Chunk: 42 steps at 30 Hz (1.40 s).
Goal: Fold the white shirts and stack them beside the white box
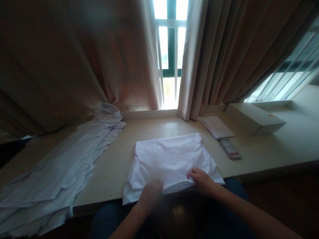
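A white cloth point(171, 159), partly folded into a broad panel, lies in front of me at the table's near edge. Its sides spread out in loose folds, and it looks like a garment, though no collar or sleeve shows clearly. My right hand point(202, 181) is closed in a pinch on the cloth's near edge, right of its middle. On the same edge, farther left, my left hand point(151, 194) has its fingers curled over the fabric; they are somewhat blurred. Part of the near edge between the hands is bunched up.
Long white garments point(62, 166) lie heaped at the left, hanging over the front edge of the table point(107, 172). At the right are a folded white cloth point(218, 127), a small blurred-out packet point(229, 149) and a pale box point(255, 118). Curtains point(196, 66) hang behind.
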Available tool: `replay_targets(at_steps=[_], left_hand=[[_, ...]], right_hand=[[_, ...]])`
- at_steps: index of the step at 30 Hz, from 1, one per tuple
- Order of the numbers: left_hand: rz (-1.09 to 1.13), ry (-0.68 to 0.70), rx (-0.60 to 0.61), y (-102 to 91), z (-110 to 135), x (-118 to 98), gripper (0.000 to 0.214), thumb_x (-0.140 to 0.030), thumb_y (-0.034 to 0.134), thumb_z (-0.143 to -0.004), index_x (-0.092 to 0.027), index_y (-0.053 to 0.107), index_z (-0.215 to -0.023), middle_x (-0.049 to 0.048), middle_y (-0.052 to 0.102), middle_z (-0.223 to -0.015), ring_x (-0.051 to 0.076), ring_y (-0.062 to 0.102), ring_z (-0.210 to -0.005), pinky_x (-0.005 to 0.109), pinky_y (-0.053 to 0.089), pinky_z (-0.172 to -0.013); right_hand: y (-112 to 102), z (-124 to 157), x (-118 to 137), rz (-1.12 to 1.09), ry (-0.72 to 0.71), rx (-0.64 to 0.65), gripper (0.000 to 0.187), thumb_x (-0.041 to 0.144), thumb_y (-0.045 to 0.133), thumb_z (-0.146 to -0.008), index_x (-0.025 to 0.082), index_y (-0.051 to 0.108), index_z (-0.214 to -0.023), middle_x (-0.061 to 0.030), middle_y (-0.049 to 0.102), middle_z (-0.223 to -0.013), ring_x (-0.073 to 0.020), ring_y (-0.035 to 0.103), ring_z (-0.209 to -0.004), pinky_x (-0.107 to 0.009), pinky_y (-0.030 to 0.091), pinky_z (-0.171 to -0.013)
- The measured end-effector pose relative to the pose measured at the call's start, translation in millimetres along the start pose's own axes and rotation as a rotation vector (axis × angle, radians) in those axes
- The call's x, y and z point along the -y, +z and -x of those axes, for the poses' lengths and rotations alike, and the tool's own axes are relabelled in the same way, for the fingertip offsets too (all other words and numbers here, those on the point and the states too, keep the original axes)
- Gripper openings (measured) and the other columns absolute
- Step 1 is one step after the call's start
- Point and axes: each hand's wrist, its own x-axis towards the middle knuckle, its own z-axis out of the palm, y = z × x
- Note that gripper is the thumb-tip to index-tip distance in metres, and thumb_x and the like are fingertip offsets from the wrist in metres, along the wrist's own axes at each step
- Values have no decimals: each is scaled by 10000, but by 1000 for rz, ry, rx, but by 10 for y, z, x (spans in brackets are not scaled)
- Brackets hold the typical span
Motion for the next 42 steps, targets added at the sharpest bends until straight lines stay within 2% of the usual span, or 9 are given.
replay_targets(at_steps=[3, 6, 12, 18, 24, 29, 34, 38, 42], left_hand=[[-86, 120, -109, 194, 158, -2, 342, -9, 458, -790, -163, 606, -1057, 92, 632, -1002, 218, 583, -953, 353, 501, -831], [-122, 170, -208, 327, 306, 14, 403, 6, 472, -789, -145, 585, -1145, 93, 635, -1038, 221, 577, -984, 353, 515, -853], [-133, 140, -311, 335, 361, 34, 428, 24, 430, -792, -185, 603, -1124, 74, 644, -1030, 206, 587, -980, 325, 539, -808], [-157, 178, -376, 351, 391, 63, 482, 17, 430, -784, -207, 597, -1177, 75, 661, -1076, 206, 601, -1009, 345, 526, -877], [-289, 128, -451, 400, 507, 244, 546, -11, 415, -792, -286, 601, -1226, 69, 613, -1268, 250, 546, -1181, 444, 452, -997], [-272, 79, -391, 409, 510, 300, 618, -6, 439, -764, -310, 560, -1289, 73, 622, -1253, 242, 573, -1138, 421, 479, -961], [-82, 25, -343, 295, 456, 274, 626, 9, 448, -707, -319, 615, -1214, 57, 634, -1226, 226, 571, -1136, 404, 470, -971], [143, -33, -122, -57, 365, 322, 543, -44, 422, -760, -318, 624, -1183, 36, 648, -1175, 180, 594, -1078, 317, 468, -915], [343, -51, 142, -526, 82, 516, 337, -219, 427, -844, -285, 673, -1066, 35, 697, -1039, 179, 622, -963, 256, 443, -828]], right_hand=[[165, 263, 7, 229, -82, -136, 434, 35, 528, -790, 238, 621, -1162, -100, 603, -1116, -231, 533, -1032, -353, 403, -901], [256, 467, -99, 321, -121, -218, 512, 41, 521, -831, 280, 558, -1282, -102, 570, -1265, -252, 512, -1136, -399, 387, -975], [203, 672, -435, 405, 5, -289, 567, -13, 484, -802, 247, 559, -1300, -110, 573, -1308, -270, 504, -1209, -474, 358, -1040], [172, 809, -764, 374, 3, -272, 680, -75, 400, -728, 234, 554, -1314, -90, 520, -1384, -235, 459, -1285, -490, 320, -1093], [131, 860, -833, 307, 29, -232, 651, -43, 394, -730, 257, 593, -1272, -59, 523, -1386, -260, 385, -1344, -550, 241, -1120], [68, 819, -804, 219, 52, -190, 648, -18, 415, -694, 240, 611, -1255, -69, 532, -1376, -246, 424, -1317, -497, 293, -1107], [-2, 790, -813, 126, 55, -186, 578, 13, 423, -702, 235, 655, -1183, -74, 578, -1324, -225, 471, -1275, -436, 347, -1074], [-265, 680, -781, 39, 84, -135, 563, 40, 439, -658, 236, 674, -1131, -67, 662, -1185, -216, 566, -1143, -370, 396, -1005], [-757, 350, -745, -46, 107, 17, 431, 83, 463, -668, 232, 703, -994, -36, 708, -992, -200, 622, -931, -292, 427, -854]])
